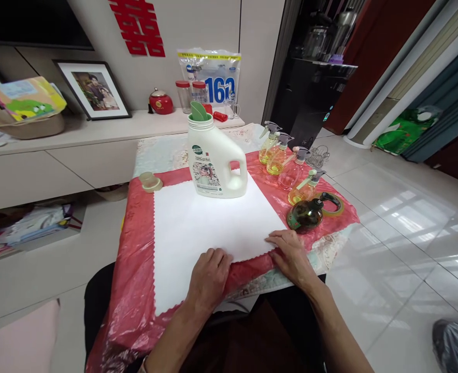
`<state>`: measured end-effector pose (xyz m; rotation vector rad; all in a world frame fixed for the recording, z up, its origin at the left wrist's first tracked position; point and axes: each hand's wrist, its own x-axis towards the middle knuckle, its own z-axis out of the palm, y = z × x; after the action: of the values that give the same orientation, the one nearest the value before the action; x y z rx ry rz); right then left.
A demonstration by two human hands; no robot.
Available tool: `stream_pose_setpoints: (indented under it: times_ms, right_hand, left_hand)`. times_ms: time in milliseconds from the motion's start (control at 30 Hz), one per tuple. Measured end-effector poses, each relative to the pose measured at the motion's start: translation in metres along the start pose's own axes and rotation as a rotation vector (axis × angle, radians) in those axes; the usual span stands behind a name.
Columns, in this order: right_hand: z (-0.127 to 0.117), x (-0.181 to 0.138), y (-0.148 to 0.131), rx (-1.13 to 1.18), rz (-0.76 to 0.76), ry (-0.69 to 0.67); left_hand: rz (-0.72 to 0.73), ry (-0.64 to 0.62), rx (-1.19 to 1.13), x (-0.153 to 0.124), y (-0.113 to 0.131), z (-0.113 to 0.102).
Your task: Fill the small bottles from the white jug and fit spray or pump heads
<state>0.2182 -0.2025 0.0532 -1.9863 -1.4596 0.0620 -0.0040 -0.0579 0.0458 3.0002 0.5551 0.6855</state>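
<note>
A white cloth [182,228] with zigzag edges lies flat over a red plastic sheet [136,280] on the table. My left hand [211,272] is at the cloth's near edge, its fingers curled closed on that edge. At the near right corner, my right hand [292,256] has its fingers on top and its thumb below, pinching the cloth. Farther back, a large cream detergent jug [218,166] without a cap stands upright on the cloth, a green piece [199,111] sticking out of its mouth. A translucent cap [150,182] sits by the far left corner.
Several clear spray bottles [290,170] line the table's right side. Near my right hand are a dark pump bottle [305,214] and a tape roll [333,204]. Behind the table, a low cabinet [97,134] bears jars, a framed photo [94,89] and a large package [217,77].
</note>
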Motion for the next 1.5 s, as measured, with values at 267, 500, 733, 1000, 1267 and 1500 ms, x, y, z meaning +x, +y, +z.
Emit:
stream_pose_setpoints:
  times_ms: [267, 500, 733, 1000, 1267, 1500]
  right_hand:
    - [0.015, 0.004, 0.014, -0.016, -0.037, -0.043]
    - [0.013, 0.006, 0.022, 0.013, -0.125, -0.072]
    - [0.010, 0.004, 0.021, 0.021, -0.121, -0.092]
    - [0.004, 0.009, 0.017, 0.032, -0.138, -0.120]
    - [0.012, 0.020, 0.012, -0.062, -0.166, 0.053]
    - [0.035, 0.024, 0.008, -0.205, -0.140, 0.016]
  left_hand:
    - [-0.044, 0.020, -0.019, 0.000, 0.004, 0.001]
    - [-0.061, 0.009, -0.012, 0.001, 0.010, -0.002]
    - [-0.056, 0.025, 0.008, -0.002, 0.013, 0.002]
    - [-0.090, -0.117, 0.018, -0.002, 0.018, -0.005]
    - [-0.227, -0.177, -0.112, 0.003, -0.016, -0.029]
    - [-0.340, -0.213, 0.097, -0.018, -0.098, -0.016]
